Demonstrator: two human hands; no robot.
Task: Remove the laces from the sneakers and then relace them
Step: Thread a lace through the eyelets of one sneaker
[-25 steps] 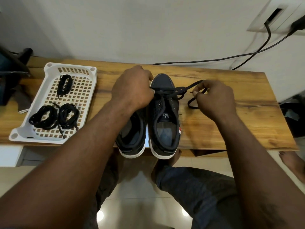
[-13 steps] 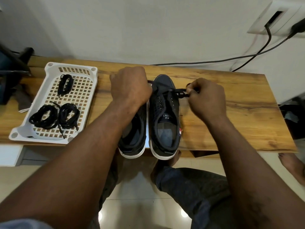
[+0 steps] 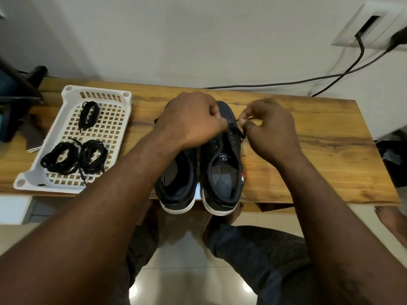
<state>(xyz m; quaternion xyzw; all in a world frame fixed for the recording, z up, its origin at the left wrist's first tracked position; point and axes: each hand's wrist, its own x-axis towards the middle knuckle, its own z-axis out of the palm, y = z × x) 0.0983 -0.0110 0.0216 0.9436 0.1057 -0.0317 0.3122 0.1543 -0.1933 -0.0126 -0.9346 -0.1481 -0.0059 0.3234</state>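
Your left grip (image 3: 189, 122) lies over the toe ends of both shoes. Its fingers are curled and close on the black lace (image 3: 240, 132) where it crosses the front eyelets of the right sneaker (image 3: 222, 160); blur hides the fingertips themselves. Your right grip (image 3: 269, 133) is just beside it on the outer side of that shoe, with thumb and forefinger pinching the lace's other end, and the other fingers are loosely bent. Only a short dark run of lace shows between the two grips, touching the shoe's upper.

The right sneaker stands upright under and just nearer you than both grips, with its heel hanging over the near edge of the wooden worktop (image 3: 319, 155). The left sneaker (image 3: 176, 183) stands touching it, beneath your left wrist, with its front part hidden by that grip.

Well apart from your left grip, out past your forearm, a white lattice basket (image 3: 97, 90) sits on the worktop. It holds three bundles of black spare laces (image 3: 60, 159), two close together at its near end and one at its far end.

Beyond your right grip, dark cables (image 3: 286, 81) run along the wall.
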